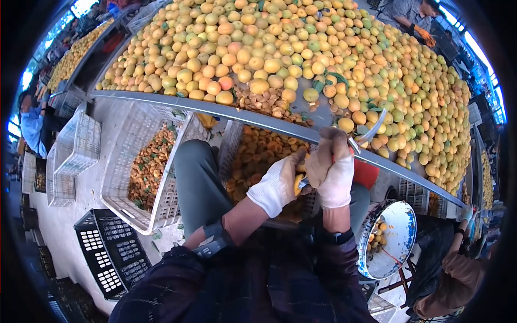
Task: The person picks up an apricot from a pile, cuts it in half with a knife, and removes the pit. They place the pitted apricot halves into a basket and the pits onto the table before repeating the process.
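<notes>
Your left hand (pixel 277 183) is closed on a yellow-orange piece of fruit (pixel 298 184), low between your two gloves, over the middle crate. Your right hand (pixel 332 171) sits just beside it, fingers bent; can't tell what it grips, the palm is hidden. Curved blade (pixel 374 129) juts out by the right fingers at the bench edge; can't tell if it's held or fixed there.

In the way: metal rim of the bench (pixel 258 119) runs right in front of your hands. Behind it, a big heap of fruit (pixel 280 40), with scraps (pixel 261 100) and green leaves (pixel 329 81) at the near side. Red thing (pixel 366 174) close to your right wrist.

Around you: middle crate (pixel 231 142) between your knees, full of fruit pieces; left crate (pixel 119 153) with scraps; black crate (pixel 113 250) on the floor; white bucket (pixel 400 239) right, some fruit inside. Co-worker's brown sleeve (pixel 458 282) just past the bucket.
</notes>
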`<state>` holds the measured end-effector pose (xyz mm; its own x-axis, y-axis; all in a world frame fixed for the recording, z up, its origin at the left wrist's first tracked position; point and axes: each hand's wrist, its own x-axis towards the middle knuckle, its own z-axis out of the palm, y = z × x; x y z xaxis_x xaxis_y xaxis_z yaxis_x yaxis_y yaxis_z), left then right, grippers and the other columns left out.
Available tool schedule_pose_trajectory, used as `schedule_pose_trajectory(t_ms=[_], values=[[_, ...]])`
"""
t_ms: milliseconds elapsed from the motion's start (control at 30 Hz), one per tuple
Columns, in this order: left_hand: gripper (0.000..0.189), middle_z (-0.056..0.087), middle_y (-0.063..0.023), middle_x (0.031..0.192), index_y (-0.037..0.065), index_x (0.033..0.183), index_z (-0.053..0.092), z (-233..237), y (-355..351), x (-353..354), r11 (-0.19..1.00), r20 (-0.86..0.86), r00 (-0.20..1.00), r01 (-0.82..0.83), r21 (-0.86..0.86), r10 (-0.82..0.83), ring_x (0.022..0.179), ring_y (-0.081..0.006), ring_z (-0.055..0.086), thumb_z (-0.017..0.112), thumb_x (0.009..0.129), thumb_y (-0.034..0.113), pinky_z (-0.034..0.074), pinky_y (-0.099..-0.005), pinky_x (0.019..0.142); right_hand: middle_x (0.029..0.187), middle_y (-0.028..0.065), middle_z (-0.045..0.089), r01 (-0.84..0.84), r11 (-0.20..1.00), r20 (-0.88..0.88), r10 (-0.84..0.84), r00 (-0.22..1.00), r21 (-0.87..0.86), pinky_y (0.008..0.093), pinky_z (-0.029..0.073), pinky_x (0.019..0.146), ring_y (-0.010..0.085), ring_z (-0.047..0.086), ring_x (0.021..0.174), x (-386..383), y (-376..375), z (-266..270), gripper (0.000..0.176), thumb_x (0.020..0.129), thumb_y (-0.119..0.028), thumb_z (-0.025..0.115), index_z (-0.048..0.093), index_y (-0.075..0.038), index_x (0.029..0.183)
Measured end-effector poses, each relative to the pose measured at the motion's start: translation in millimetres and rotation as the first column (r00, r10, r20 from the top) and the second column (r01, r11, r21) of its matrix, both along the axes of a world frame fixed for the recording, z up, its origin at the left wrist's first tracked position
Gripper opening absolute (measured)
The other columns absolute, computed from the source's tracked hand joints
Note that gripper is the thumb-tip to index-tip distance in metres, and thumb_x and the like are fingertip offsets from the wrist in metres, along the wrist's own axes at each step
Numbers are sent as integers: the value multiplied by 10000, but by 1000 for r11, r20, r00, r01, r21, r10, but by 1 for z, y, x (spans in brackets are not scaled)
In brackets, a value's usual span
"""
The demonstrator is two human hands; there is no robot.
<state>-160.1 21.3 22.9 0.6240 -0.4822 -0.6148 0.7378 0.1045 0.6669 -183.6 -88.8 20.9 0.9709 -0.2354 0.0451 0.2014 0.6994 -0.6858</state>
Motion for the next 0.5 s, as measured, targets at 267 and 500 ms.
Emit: schedule_pose_trajectory(t_ms=[267, 500], values=[[430, 578, -60, 1066, 105, 1187, 513, -46, -13, 7, 938, -227, 947, -275, -210, 226, 949, -197, 557, 548, 912, 434, 446, -344, 809, 544, -9, 393, 525, 817, -26, -546, 838, -238, 242, 334, 410, 105, 420, 440, 0, -10, 15, 213, 947, -200, 491, 536, 1, 1001], [283, 574, -28, 935, 144, 1121, 529, -33, -38, -13, 847, -241, 907, -412, -337, 345, 806, -163, 582, 573, 906, 323, 503, -313, 674, 826, 50, 532, 625, 464, 103, -746, 657, -627, 277, 449, 647, 152, 547, 719, 14, 2, 15, 304, 767, 1, 593, 583, 14, 1070]])
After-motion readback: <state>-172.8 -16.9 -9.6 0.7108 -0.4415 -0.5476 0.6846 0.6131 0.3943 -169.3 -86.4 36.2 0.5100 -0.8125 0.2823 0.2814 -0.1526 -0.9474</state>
